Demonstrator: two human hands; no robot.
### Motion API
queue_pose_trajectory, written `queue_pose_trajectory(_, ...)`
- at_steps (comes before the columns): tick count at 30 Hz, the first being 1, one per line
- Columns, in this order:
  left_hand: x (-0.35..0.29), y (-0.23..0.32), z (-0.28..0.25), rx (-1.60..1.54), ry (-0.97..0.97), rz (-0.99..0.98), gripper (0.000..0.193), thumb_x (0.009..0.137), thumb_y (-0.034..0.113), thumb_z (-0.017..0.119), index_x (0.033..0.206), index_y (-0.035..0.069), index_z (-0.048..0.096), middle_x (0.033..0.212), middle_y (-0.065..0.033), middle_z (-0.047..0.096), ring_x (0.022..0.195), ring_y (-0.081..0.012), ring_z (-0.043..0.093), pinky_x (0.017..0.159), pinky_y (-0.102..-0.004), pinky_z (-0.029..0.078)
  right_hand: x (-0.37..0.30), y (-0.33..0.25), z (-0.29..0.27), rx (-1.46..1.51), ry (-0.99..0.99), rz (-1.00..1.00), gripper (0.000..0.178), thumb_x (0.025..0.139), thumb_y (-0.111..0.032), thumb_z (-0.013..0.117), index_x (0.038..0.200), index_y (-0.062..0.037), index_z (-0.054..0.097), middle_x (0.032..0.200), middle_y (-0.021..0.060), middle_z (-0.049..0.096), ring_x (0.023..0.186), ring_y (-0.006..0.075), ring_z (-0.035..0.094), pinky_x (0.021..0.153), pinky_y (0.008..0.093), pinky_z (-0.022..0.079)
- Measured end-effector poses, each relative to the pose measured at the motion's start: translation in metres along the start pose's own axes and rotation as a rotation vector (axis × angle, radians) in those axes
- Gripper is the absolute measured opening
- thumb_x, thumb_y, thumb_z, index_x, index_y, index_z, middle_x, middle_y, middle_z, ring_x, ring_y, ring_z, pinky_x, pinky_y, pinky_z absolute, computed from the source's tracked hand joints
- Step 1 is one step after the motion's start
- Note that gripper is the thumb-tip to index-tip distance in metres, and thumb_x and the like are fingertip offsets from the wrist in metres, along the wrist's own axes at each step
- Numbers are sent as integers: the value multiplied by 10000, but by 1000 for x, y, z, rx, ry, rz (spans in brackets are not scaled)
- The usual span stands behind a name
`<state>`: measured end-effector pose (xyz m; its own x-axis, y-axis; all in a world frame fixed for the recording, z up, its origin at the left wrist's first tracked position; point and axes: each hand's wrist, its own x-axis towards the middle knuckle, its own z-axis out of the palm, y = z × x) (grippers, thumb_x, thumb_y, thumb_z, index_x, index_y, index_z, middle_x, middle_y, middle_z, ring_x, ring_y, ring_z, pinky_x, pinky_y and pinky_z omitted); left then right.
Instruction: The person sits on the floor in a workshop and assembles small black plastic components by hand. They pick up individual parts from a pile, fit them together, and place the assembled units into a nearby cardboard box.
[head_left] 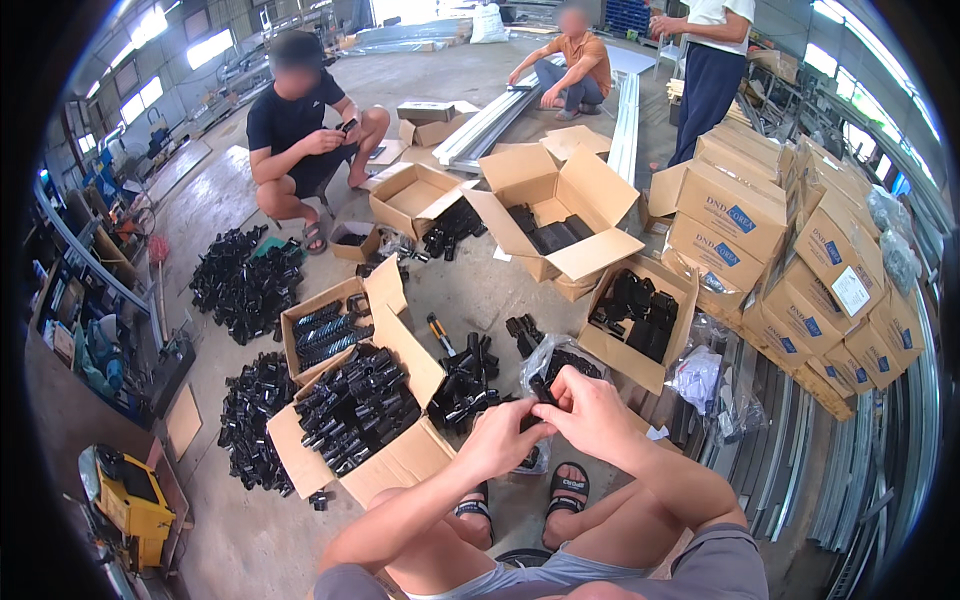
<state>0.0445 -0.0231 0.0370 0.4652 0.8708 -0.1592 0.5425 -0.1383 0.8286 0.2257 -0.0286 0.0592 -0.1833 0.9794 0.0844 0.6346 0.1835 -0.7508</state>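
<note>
Black part (540,388) between both hands, above a clear bag (541,357). Left hand (503,434) and right hand (588,405) both closed on it. Long axis roughly away from the person, far end slightly left. Near box (400,470), left: full of black pieces, flaps splayed. Right box (628,357): black pieces inside. Floor (458,292) shows between boxes; a loose heap (468,380) narrows it.

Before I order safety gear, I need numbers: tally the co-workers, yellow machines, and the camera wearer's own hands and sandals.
Co-workers: 3
Yellow machine: 1
Wearer's left hand and right hand: 2
Wearer's sandals: 2
Total: 8
</note>
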Motion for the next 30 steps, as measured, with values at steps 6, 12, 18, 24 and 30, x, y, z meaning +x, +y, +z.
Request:
queue_pose_trajectory(6, -7, -44, 18, -598, -177, -7, 369, 896, 70, 717, 1238, -24, 617, 1087, -30, 694, 938, -70, 615, 800, -257, 515, 0, 27, 15, 340, -114, 123, 277, 842, -217, 800, 889, -1, 633, 739, 51, 662, 682, 91, 598, 629, 279, 493)
queue_pose_trajectory(12, -5, -30, 1, -1042, -148, -261, 428, 913, 154, 727, 1304, 40, 593, 1139, -28, 675, 971, -114, 658, 899, -272, 538, 2, 31, 14, 640, 79, 67, 169, 875, -76, 744, 943, 3, 610, 794, 13, 621, 736, 71, 573, 667, 245, 479)
queue_pose_trajectory(18, -9, -41, -19, -1349, -346, -225, 393, 922, 140, 704, 1290, 51, 595, 1136, -53, 678, 996, -167, 679, 929, -316, 566, -9, 27, 13, 456, 178, -360, 135, 924, 49, 602, 1004, -17, 517, 953, 93, 594, 876, 128, 572, 796, 271, 487)
queue_pose_trajectory(24, -13, -36, -29, -1394, -447, -132, 417, 905, 124, 715, 1286, 20, 583, 1175, -139, 681, 1082, -230, 678, 963, -344, 567, 3, 30, 14, 334, 282, -809, 161, 902, 103, 581, 983, -3, 491, 987, 228, 665, 899, 342, 701, 744, 374, 588)
queue_pose_trajectory(30, -16, -29, -21, -1290, -87, -171, 475, 846, -10, 736, 1291, -7, 569, 1163, -154, 687, 1045, -220, 689, 915, -298, 569, -1, 14, 18, 501, 252, -506, 171, 923, 44, 601, 1044, -6, 490, 1169, 230, 634, 1090, 354, 662, 929, 384, 537)
